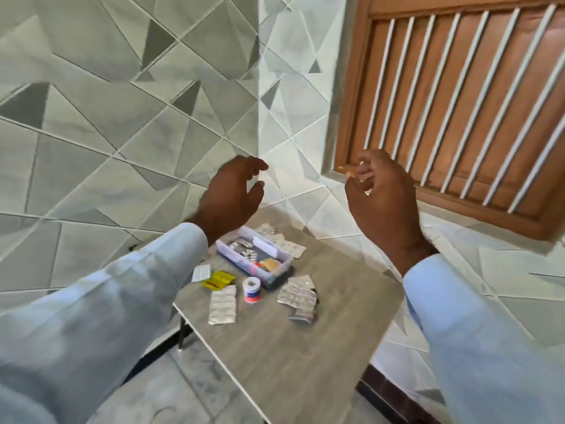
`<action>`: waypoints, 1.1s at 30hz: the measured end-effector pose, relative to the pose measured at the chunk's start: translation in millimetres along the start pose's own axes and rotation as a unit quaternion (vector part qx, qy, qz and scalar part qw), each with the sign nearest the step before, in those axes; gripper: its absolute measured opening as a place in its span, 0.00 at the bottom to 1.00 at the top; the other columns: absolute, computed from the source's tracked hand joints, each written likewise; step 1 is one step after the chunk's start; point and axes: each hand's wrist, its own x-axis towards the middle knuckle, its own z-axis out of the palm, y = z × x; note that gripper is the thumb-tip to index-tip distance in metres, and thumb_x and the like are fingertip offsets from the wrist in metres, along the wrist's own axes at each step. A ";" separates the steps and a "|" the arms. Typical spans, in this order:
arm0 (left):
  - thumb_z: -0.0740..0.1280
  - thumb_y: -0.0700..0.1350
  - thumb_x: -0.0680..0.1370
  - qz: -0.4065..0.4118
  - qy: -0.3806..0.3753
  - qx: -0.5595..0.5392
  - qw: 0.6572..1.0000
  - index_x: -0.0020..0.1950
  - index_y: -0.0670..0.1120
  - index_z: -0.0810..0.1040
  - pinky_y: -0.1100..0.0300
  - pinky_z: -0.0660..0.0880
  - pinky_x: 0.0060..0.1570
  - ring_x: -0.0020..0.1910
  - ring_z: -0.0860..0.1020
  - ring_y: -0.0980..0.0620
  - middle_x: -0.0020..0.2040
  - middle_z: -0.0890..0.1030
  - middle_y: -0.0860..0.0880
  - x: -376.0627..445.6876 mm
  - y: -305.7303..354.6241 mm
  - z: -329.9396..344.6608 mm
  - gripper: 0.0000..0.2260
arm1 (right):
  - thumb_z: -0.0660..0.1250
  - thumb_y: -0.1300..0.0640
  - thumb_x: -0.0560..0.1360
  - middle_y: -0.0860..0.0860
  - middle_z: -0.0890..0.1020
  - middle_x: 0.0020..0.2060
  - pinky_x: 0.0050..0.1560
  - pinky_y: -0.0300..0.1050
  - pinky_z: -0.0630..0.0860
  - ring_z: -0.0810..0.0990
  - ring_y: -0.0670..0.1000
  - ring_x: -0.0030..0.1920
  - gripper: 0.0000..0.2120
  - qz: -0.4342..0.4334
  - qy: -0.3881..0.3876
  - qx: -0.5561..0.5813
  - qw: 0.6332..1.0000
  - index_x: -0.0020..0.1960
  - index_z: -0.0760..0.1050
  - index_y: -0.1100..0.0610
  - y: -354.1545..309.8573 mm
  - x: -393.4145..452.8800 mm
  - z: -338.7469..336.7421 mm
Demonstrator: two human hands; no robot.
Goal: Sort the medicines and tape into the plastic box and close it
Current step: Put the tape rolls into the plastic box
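An open clear plastic box (286,261) sits near the table's far side with several blister strips and a tan packet inside. Around it lie loose items: a white tape roll (252,289), a yellow sachet (218,280), a silver blister strip (223,304), a pile of strips (298,293) at the right, and more strips (287,244) behind the box. My left hand (230,197) and my right hand (385,206) are raised well above the table, fingers loosely curled and apart, holding nothing.
The small grey table (275,362) stands in a corner of patterned tiled walls. A wooden shutter with white bars (458,102) is at the upper right. A small white strip (201,273) lies near the table's left edge. Tiled floor shows below.
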 end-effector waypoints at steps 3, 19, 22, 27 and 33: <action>0.65 0.44 0.73 -0.001 -0.006 0.014 1.000 0.57 0.48 0.76 0.51 0.75 0.53 0.49 0.77 0.48 0.50 0.79 0.47 -4.7 -59.1 -31.2 0.13 | 0.63 0.51 0.72 0.52 0.82 0.46 0.45 0.52 0.79 0.79 0.51 0.37 0.13 0.033 0.008 0.019 0.999 0.56 0.74 0.52 -32.1 4.2 63.0; 0.59 0.35 0.76 -0.162 -0.117 -0.030 0.979 0.58 0.48 0.76 0.61 0.69 0.52 0.50 0.74 0.53 0.54 0.77 0.46 -5.6 -260.3 -3.5 0.15 | 0.68 0.56 0.72 0.53 0.83 0.44 0.44 0.49 0.78 0.81 0.53 0.40 0.09 0.319 -0.115 0.134 0.931 0.52 0.76 0.53 -21.4 -30.9 271.2; 0.56 0.34 0.77 -0.207 -0.190 -0.042 0.959 0.59 0.49 0.75 0.66 0.70 0.45 0.50 0.75 0.49 0.56 0.76 0.44 -7.3 -296.2 27.3 0.16 | 0.68 0.61 0.75 0.55 0.80 0.40 0.34 0.44 0.73 0.78 0.52 0.35 0.08 0.454 -0.159 0.248 0.841 0.53 0.75 0.56 -2.3 -27.4 323.3; 0.58 0.35 0.78 -0.222 -0.296 -0.021 0.929 0.63 0.46 0.74 0.65 0.65 0.57 0.58 0.75 0.46 0.61 0.76 0.42 -21.8 -356.4 62.1 0.16 | 0.72 0.55 0.71 0.54 0.82 0.47 0.45 0.51 0.80 0.82 0.54 0.44 0.10 0.477 -0.194 0.139 0.846 0.50 0.74 0.50 51.2 -53.4 381.6; 0.62 0.42 0.78 -0.227 -0.417 -0.041 0.879 0.60 0.52 0.75 0.51 0.72 0.61 0.57 0.77 0.47 0.59 0.78 0.47 -23.0 -400.1 111.7 0.12 | 0.72 0.57 0.70 0.55 0.81 0.46 0.42 0.52 0.79 0.80 0.56 0.45 0.10 0.562 -0.144 0.079 0.810 0.50 0.76 0.53 80.9 -103.9 399.0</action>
